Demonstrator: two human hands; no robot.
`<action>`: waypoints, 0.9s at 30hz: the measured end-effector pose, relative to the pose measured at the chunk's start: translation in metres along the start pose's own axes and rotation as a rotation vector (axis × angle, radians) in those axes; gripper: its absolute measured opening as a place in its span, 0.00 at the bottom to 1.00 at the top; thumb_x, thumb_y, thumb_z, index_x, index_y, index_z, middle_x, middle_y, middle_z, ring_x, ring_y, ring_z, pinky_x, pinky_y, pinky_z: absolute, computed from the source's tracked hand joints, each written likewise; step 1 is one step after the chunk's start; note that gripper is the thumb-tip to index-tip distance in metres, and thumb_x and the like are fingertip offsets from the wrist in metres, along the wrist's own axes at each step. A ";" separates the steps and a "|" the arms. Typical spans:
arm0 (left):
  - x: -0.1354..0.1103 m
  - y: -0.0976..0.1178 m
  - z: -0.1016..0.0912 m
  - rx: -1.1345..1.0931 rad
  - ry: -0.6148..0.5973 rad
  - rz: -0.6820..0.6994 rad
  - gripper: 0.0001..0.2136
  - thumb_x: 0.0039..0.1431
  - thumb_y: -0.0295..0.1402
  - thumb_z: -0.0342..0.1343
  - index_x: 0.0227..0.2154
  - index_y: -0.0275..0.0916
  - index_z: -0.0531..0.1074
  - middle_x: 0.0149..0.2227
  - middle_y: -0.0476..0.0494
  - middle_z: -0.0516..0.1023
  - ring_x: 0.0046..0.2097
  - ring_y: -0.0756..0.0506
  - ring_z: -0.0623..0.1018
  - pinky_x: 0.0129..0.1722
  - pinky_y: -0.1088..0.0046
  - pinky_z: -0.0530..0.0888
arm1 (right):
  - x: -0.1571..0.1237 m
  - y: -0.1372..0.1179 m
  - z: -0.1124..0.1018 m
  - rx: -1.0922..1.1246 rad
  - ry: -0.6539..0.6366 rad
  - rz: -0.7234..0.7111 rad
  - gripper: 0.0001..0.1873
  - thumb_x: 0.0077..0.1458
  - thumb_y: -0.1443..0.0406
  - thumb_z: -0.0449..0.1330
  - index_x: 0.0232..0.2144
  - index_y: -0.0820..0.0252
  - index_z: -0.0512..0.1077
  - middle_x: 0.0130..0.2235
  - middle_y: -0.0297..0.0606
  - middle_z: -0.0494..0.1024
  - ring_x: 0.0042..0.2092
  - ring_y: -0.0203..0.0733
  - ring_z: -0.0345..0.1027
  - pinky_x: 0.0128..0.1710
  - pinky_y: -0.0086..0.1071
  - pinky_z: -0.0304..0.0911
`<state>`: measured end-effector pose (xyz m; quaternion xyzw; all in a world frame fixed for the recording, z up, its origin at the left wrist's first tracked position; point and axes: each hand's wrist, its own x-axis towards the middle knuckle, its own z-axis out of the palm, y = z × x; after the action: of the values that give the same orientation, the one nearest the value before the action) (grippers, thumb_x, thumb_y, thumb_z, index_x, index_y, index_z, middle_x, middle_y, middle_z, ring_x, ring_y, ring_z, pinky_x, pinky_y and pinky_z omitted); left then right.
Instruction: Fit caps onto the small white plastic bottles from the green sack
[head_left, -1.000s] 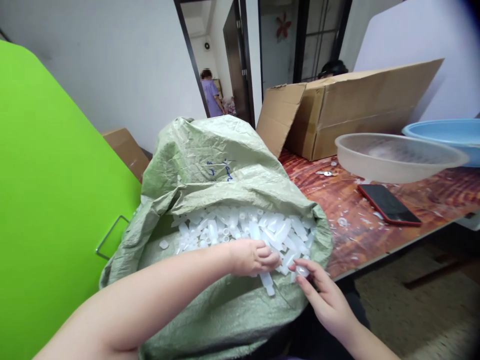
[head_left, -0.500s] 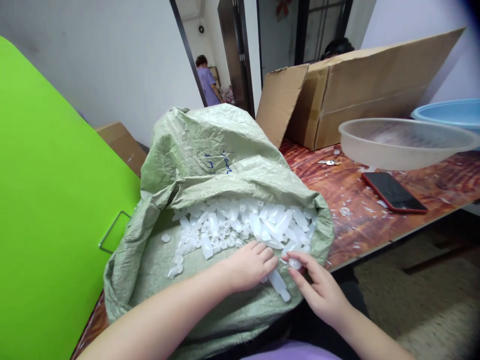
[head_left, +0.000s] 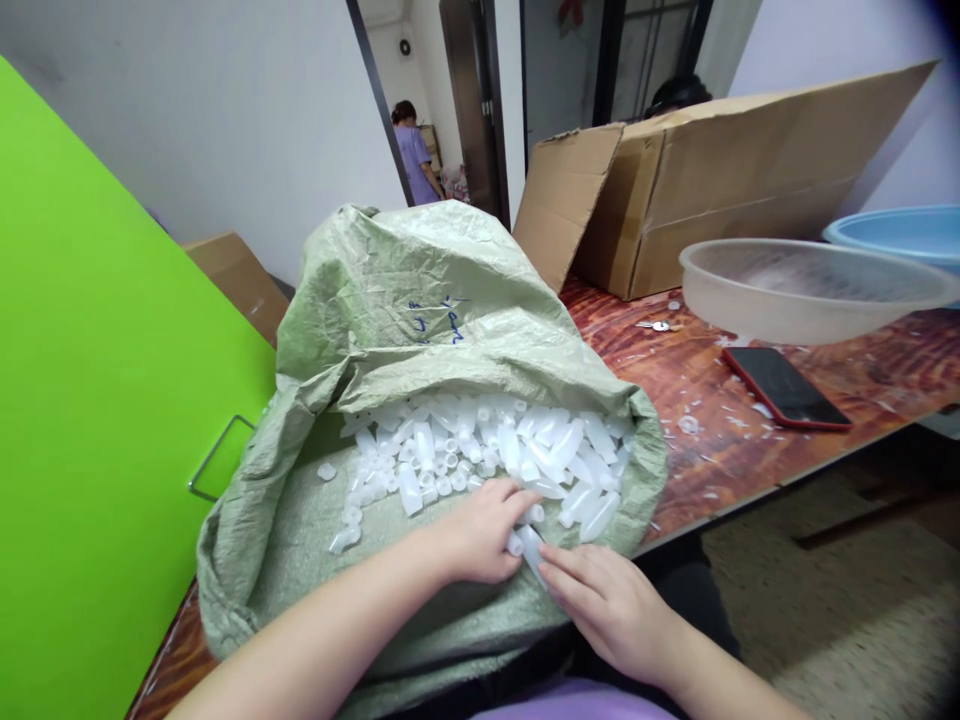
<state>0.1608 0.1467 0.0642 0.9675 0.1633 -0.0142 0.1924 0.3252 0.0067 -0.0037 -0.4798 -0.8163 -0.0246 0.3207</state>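
Note:
A pale green woven sack point(head_left: 420, 290) lies open on the table, with a heap of small translucent white plastic bottles point(head_left: 551, 445) and short ring-like pieces in its mouth. My left hand point(head_left: 484, 530) rests at the near edge of the heap. Its fingers are curled round small white plastic pieces point(head_left: 514, 543), whose ends poke out by the thumb and fingertips. Just to the right, my right hand point(head_left: 615, 605) has its fingers closed on one small plastic bottle point(head_left: 531, 552), which lies between the hands. The undersides of the fingers are hidden.
A phone point(head_left: 787, 386), a key point(head_left: 660, 326) and white scraps lie on the wood-patterned table point(head_left: 705, 470). Behind are a clear basin point(head_left: 787, 315), a blue basin point(head_left: 900, 235) and a cardboard box point(head_left: 720, 190). A green panel point(head_left: 112, 400) stands left; a person point(head_left: 416, 160) is beyond the doorway.
My right hand has moved left and down, from a small white piece at its fingertips to the bottle by my left hand. My left hand has shifted slightly left.

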 end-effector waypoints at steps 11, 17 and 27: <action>-0.029 -0.021 0.017 -0.223 -0.044 -0.095 0.42 0.42 0.39 0.63 0.60 0.44 0.48 0.56 0.35 0.56 0.57 0.35 0.59 0.55 0.54 0.60 | 0.044 -0.008 -0.006 0.146 -0.220 0.100 0.18 0.57 0.70 0.50 0.50 0.57 0.65 0.48 0.42 0.74 0.46 0.42 0.70 0.43 0.35 0.68; -0.025 -0.014 0.025 -0.068 0.078 -0.127 0.29 0.47 0.46 0.60 0.53 0.49 0.64 0.49 0.38 0.62 0.51 0.36 0.64 0.51 0.54 0.63 | 0.039 -0.010 0.012 0.111 0.031 0.046 0.18 0.58 0.68 0.51 0.52 0.57 0.63 0.44 0.43 0.75 0.45 0.44 0.69 0.42 0.38 0.67; -0.030 -0.006 0.025 -0.096 0.126 -0.066 0.15 0.53 0.34 0.55 0.45 0.43 0.68 0.50 0.39 0.62 0.51 0.41 0.66 0.51 0.61 0.66 | 0.024 0.002 -0.014 0.458 0.174 0.589 0.12 0.56 0.62 0.55 0.44 0.54 0.69 0.40 0.40 0.72 0.38 0.40 0.70 0.37 0.31 0.70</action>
<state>0.1312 0.1332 0.0420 0.9502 0.2073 0.0483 0.2275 0.3265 0.0212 0.0201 -0.6058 -0.5973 0.2111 0.4812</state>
